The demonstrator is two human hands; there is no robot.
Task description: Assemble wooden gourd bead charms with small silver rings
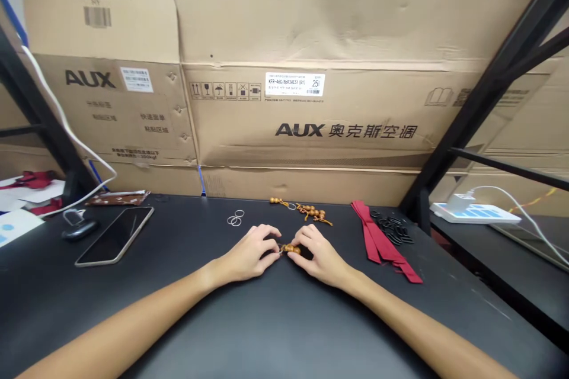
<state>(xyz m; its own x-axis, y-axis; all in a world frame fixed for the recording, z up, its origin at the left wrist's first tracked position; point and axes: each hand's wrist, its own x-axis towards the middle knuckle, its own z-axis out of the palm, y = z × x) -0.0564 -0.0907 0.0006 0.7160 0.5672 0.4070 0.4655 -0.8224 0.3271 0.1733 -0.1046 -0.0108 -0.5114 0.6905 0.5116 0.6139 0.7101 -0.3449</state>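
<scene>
In the middle of the black table, my right hand (319, 254) pinches a small brown wooden gourd charm (292, 249). My left hand (258, 250) is closed at the charm's left end, with thumb and fingers on what looks like a metal key ring (281, 249), partly hidden by the fingertips. Just beyond the hands lie more gourd charms (313, 211) on cords, and one gourd charm (274, 201) beside a key ring (292, 206). Several loose key rings (235, 221) lie to the left of them.
Red ribbon strips (384, 243) and a pile of black pieces (393, 228) are on the right. A phone (115, 235) and a small black device (80, 228) lie left. Cardboard boxes (311, 23) stand behind; a black metal frame (471, 100) and a power strip (478, 213) are at right.
</scene>
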